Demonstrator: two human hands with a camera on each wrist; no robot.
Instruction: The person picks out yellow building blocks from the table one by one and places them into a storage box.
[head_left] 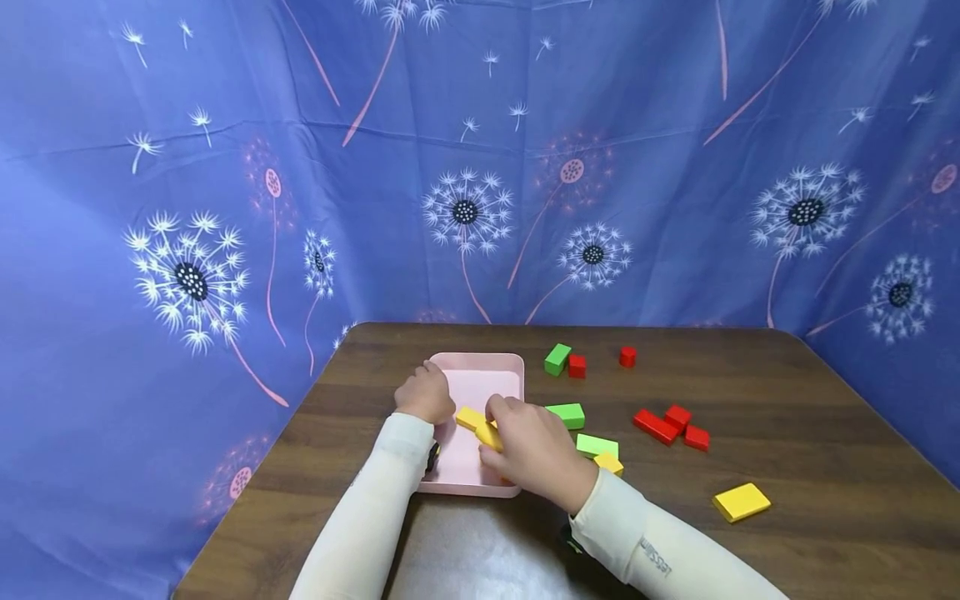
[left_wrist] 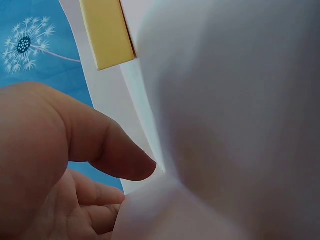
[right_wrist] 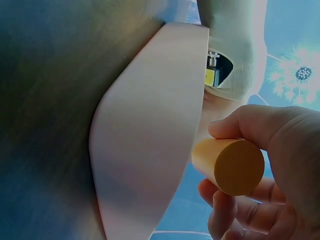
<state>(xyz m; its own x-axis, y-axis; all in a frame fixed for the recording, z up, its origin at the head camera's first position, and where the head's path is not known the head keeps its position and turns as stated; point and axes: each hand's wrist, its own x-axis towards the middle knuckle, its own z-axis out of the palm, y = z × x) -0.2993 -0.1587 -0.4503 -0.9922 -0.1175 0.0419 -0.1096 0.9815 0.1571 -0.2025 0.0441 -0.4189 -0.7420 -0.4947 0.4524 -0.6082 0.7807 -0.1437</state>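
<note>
- My R grip is pinching a yel. cyl., thumb on one side, fingers on the other; its flat round end faces the R wrist cam.
- Yel. cyl. is held up over the pink tray, R of tray's middle; not set down.
- My L grip is pinching the tray's L wall, thumb inside the rim, fingers outside.
- Yel. block is in the tray, just beyond the cyl. in head view; can't tell if the two touch.
- Tray sits on the brown worktop, L of most other pcs.
- Just R of my R grip: a green block, partly hidden by it; then a lt. green block w/ a small yel. pc. at its near edge.
- Far side: dk. green block w/ red cube just beside; red cyl. apart, to the R.
- Further R: long red block + two small red pcs., close-set.
- Near R: flat yel. block, alone.
- Pale sleeves on both arms; blue dandelion cloth behind.
</note>
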